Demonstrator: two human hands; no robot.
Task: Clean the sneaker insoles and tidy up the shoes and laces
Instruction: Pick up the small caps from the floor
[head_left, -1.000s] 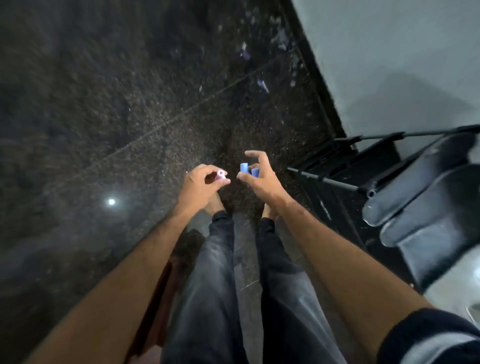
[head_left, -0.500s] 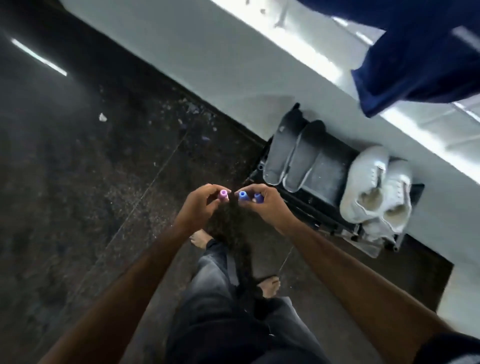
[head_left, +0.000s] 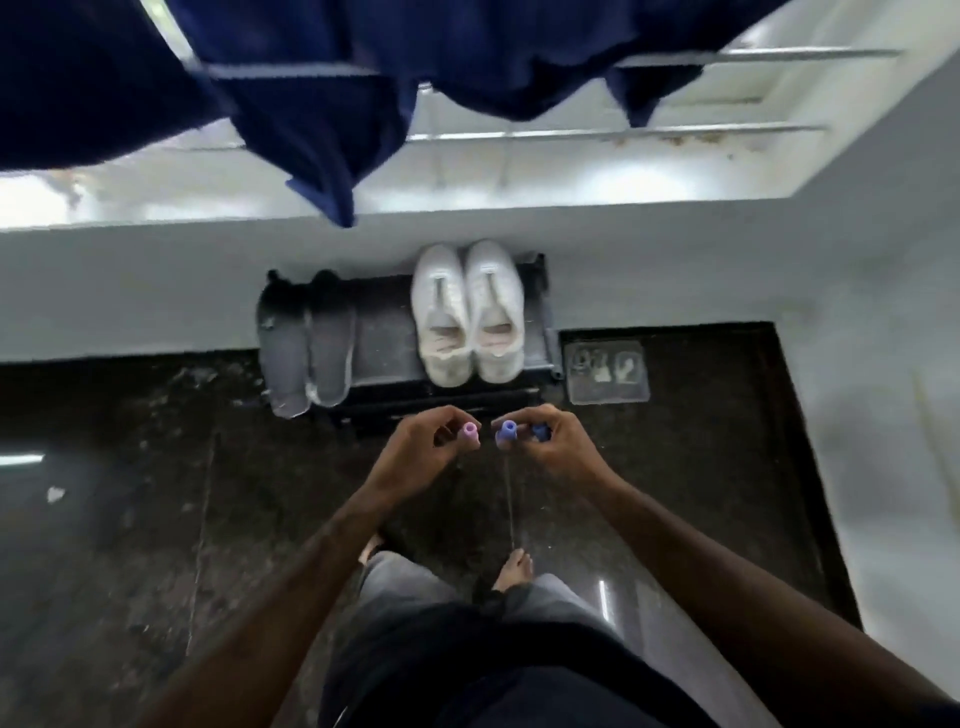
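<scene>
Sneakers (head_left: 469, 312) and insoles (head_left: 306, 343) rest on a dark rack (head_left: 382, 338); left hand (head_left: 415, 457) pinches a pink peg (head_left: 470, 432), right hand (head_left: 556, 447) pinches blue pegs (head_left: 506, 432).

A low black rack (head_left: 387, 338) on the dark floor (head_left: 156, 493) carries two grey insoles (head_left: 306, 348) and white sneakers (head_left: 470, 312).

- White sneakers (head_left: 469, 310), faintly pinkish and dingy inside.
- Grey insoles (head_left: 306, 343), darker toward the far ends.
- Black rack (head_left: 387, 332) beneath both pairs.
- Pink-lilac small piece (head_left: 470, 433) pinched in left hand (head_left: 421, 457).
- Blue small pieces (head_left: 506, 431) pinched in right hand (head_left: 553, 447).
- Dark speckled floor (head_left: 130, 519), black-brown with pale flecks.
- Navy cloth (head_left: 311, 104) hanging above, lighter stripe across.
- Pale grey-white wall (head_left: 130, 280).
- Grey trousers (head_left: 400, 582).
</scene>
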